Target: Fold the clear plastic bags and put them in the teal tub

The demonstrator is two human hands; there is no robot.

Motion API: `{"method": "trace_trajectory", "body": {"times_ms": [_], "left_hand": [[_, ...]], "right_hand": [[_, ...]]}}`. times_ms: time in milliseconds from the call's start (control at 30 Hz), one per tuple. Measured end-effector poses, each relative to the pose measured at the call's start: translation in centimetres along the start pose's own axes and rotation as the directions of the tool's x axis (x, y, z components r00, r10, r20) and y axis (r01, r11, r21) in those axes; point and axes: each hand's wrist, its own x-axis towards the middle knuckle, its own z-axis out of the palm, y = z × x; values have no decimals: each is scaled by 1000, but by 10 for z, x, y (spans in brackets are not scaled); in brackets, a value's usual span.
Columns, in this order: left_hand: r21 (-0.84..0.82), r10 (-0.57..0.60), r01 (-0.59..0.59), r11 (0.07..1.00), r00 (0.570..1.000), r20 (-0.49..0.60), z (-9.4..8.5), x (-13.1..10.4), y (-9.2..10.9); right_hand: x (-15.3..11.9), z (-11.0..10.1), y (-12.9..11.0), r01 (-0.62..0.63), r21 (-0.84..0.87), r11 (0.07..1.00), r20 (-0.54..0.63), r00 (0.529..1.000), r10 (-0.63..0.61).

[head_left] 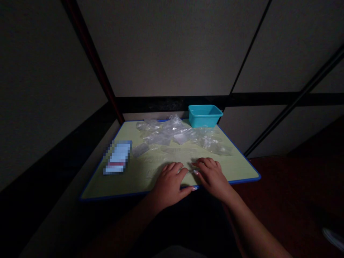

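My left hand (170, 184) rests at the near edge of the yellow-green table (120, 186), its fingers curled down and its thumb stretched toward the right. Close beside it on the right is my right hand (212, 177), with bent fingers and the thumb a little apart from them. A bit of clear plastic seems to lie between the two hands, but what the fingers hold is too small and dim to make out. Beyond the hands, crumpled clear plastic bags (161, 134) spread across the far half of the table.
A turquoise basket (205, 120) stands at the far right corner. At the left edge lies a pixelated white and blue item (118, 157). The table has a blue rim against grey wall panels (172, 46). A shoe (333, 238) shows at the lower right.
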Motion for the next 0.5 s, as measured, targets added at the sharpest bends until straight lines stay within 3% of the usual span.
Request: {"method": "trace_trajectory", "body": {"times_ms": [200,367,500], "left_hand": [[111,-14,3,994,995,102,6,-3,-9],[115,79,-117,986,953,293,-3,-9,-27],[106,49,-101,989,911,410,-18,-17,-38]], "right_hand": [[-8,6,10,81,-30,996,233,970,-72],[-8,8,9,68,-53,996,230,972,-54],[-9,9,7,61,-67,996,241,970,-44]]}}
